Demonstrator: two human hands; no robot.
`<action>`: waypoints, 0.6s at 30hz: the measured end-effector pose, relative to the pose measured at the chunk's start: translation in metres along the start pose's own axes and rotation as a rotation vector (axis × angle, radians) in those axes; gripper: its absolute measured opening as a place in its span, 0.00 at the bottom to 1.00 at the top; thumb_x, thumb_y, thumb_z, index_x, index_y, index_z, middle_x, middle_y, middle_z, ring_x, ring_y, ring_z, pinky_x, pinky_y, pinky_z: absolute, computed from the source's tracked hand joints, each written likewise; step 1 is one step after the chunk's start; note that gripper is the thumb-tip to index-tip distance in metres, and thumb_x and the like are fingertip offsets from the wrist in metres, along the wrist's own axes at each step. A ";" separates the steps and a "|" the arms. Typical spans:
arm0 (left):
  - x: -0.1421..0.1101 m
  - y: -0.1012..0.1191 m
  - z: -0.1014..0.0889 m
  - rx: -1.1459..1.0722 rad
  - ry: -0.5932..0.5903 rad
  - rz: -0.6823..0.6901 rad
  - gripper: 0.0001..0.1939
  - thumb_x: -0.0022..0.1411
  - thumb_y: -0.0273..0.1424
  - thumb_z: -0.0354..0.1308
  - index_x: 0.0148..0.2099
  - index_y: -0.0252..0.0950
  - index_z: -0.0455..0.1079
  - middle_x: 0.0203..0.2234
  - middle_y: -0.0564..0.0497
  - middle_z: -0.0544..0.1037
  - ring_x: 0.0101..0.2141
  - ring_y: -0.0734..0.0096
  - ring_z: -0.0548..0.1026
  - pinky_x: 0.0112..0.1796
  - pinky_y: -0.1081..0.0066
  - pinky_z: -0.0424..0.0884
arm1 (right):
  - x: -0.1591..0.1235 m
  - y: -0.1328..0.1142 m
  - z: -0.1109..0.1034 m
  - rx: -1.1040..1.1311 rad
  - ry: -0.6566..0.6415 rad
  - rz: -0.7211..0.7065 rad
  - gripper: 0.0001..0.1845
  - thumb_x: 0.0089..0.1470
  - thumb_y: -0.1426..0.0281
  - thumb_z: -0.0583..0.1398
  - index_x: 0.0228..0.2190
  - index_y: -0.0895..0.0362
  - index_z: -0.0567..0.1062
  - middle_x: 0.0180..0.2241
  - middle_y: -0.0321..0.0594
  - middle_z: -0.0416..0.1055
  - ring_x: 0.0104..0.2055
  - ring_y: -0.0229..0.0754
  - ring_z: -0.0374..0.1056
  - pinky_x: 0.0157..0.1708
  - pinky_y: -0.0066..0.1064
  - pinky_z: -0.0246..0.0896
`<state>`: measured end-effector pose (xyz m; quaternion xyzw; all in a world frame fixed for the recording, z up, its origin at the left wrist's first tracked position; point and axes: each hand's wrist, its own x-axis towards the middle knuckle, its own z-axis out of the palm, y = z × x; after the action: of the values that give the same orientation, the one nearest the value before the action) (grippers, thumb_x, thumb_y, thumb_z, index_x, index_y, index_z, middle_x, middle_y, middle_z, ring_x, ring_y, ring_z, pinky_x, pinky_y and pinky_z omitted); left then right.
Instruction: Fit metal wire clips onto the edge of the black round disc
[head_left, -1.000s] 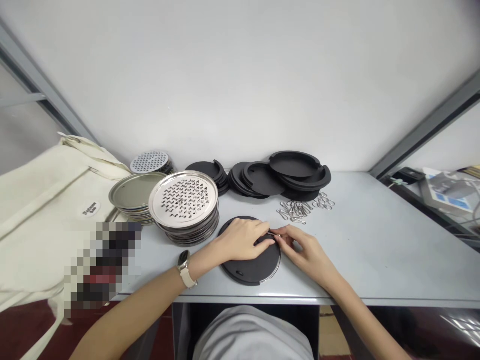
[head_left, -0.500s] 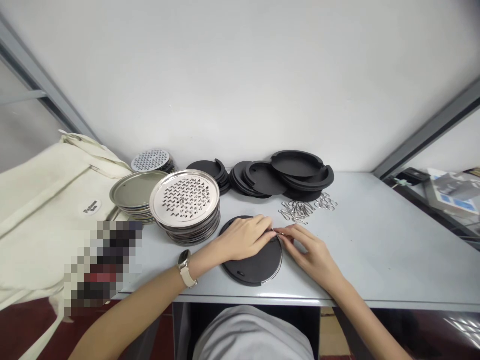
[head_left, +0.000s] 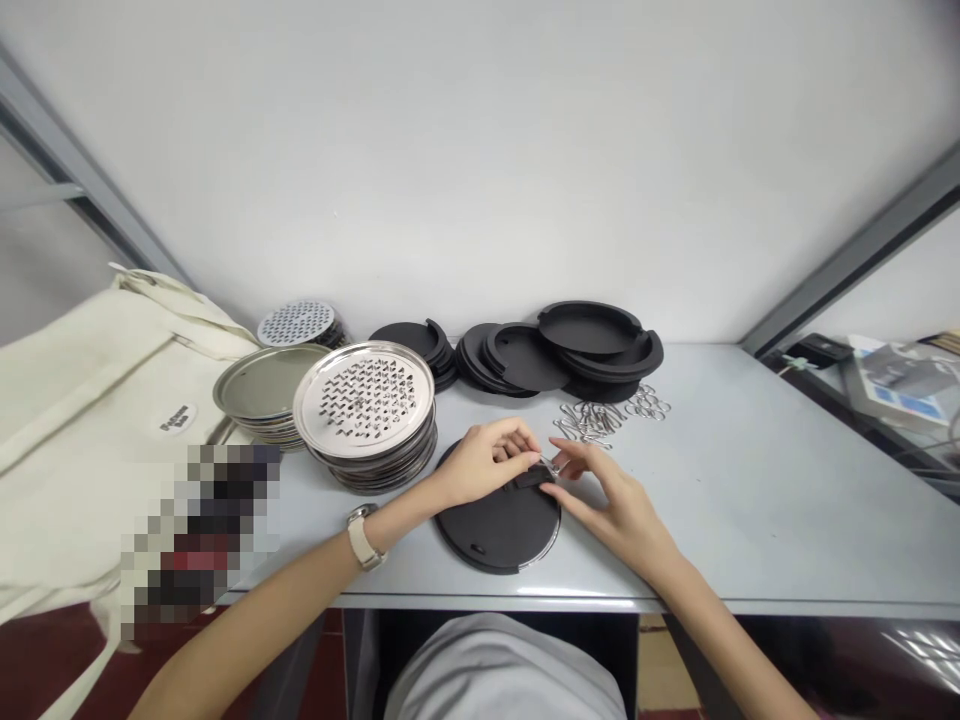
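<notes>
A round black disc (head_left: 499, 535) with a thin shiny metal edge on its right lies flat near the table's front. My left hand (head_left: 487, 465) is over its far part, thumb and forefinger pinching a small bent wire hook (head_left: 550, 464). My right hand (head_left: 615, 500) is at the disc's right edge, thumb and forefinger apart around the hook's end. Its thumb tip is by a small dark raised piece (head_left: 531, 478) on the disc. Whether the right fingers touch the hook is hard to see. More wire hooks (head_left: 592, 420) lie loose behind my right hand.
Left of the disc stands a stack of silver grater plates (head_left: 367, 400), beside a stack of greenish round plates (head_left: 270, 380). Another perforated stack (head_left: 296, 323) is behind. Black discs and rings (head_left: 592, 328) are piled along the wall. A cream cloth bag (head_left: 82, 430) covers the table's left end.
Both hands have lifted slightly off the disc's edge. The left fingers have curled, with the wire hook raised between the hands. The right thumb and forefinger have parted.
</notes>
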<state>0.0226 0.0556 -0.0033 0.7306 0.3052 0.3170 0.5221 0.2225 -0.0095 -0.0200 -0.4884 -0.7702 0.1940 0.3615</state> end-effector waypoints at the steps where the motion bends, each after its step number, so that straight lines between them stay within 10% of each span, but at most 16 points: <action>1: -0.001 0.003 0.001 0.015 0.009 0.014 0.08 0.62 0.33 0.56 0.40 0.33 0.69 0.31 0.50 0.75 0.31 0.74 0.73 0.31 0.76 0.68 | 0.000 0.000 0.000 -0.009 0.003 0.007 0.22 0.58 0.63 0.59 0.53 0.51 0.63 0.40 0.43 0.68 0.41 0.45 0.66 0.43 0.39 0.64; 8: -0.009 0.020 0.005 0.160 0.030 0.093 0.04 0.61 0.28 0.57 0.39 0.36 0.71 0.32 0.53 0.76 0.32 0.76 0.73 0.32 0.77 0.67 | 0.003 -0.008 -0.005 0.070 -0.009 -0.001 0.06 0.62 0.67 0.54 0.40 0.53 0.70 0.40 0.44 0.67 0.44 0.46 0.65 0.45 0.37 0.61; 18: -0.012 0.020 0.010 0.402 0.030 0.116 0.07 0.63 0.29 0.55 0.45 0.38 0.64 0.40 0.51 0.72 0.38 0.72 0.72 0.40 0.72 0.69 | 0.003 -0.008 -0.004 0.112 -0.150 0.163 0.14 0.64 0.64 0.49 0.27 0.54 0.62 0.23 0.32 0.58 0.26 0.37 0.56 0.28 0.28 0.54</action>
<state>0.0257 0.0352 0.0111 0.8315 0.3275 0.2900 0.3424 0.2202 -0.0110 -0.0111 -0.5126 -0.7406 0.3016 0.3127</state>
